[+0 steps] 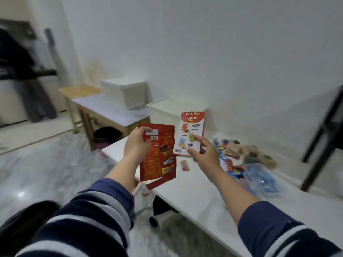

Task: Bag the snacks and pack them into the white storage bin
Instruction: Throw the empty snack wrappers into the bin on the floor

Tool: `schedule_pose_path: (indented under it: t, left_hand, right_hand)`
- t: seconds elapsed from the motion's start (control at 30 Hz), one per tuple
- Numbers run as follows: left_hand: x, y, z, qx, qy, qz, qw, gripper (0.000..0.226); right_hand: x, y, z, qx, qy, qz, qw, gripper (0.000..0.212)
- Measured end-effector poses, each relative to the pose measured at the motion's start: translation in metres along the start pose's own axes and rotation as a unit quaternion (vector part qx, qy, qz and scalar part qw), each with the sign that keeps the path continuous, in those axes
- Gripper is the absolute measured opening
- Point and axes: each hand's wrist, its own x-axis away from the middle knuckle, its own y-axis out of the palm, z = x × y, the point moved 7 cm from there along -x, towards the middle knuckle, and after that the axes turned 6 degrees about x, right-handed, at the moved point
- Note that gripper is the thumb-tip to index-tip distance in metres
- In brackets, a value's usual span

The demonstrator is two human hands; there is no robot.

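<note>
My left hand grips a red snack pouch by its upper left edge and holds it upside down over the near end of the white table. My right hand holds a red and white Astor box upright by its lower right corner, just right of the pouch. Behind both, an open white storage bin stands at the far end of the table. A heap of small wrapped snacks lies on the table to the right, and one small wrapped candy lies alone below the box.
A clear plastic bag with blue items lies at the right of the table. A closed white box sits on a wooden side table behind. A dark bin stands under it. A black frame rises at right.
</note>
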Motion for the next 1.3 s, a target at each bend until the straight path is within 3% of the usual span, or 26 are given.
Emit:
schedule_pose_path:
  t: [0.3,0.63,0.77,1.0,1.3]
  left_hand:
    - [-0.017,-0.143,-0.186,-0.101,-0.155,0.136,0.973,0.029]
    - [0.027,-0.275,-0.339,-0.164,-0.344,0.269,0.884,0.035]
    - [0.054,-0.327,-0.396,-0.167,-0.401,0.304,0.848,0.041]
    - [0.054,-0.396,-0.514,-0.14,-0.463,0.309,0.819,0.047]
    - [0.038,-0.409,-0.67,-0.102,-0.532,0.239,0.806,0.051]
  right_hand:
    - [-0.055,0.256,-0.001,-0.002,-0.016,-0.223,0.975,0.045]
    - [-0.054,0.513,-0.019,0.014,-0.016,-0.466,0.885,0.048]
    - [-0.037,0.599,-0.026,0.065,-0.056,-0.506,0.858,0.049]
    - [-0.019,0.747,-0.016,0.179,-0.109,-0.548,0.81,0.046]
    - [0.0,0.888,0.068,0.27,-0.014,-0.589,0.761,0.048]
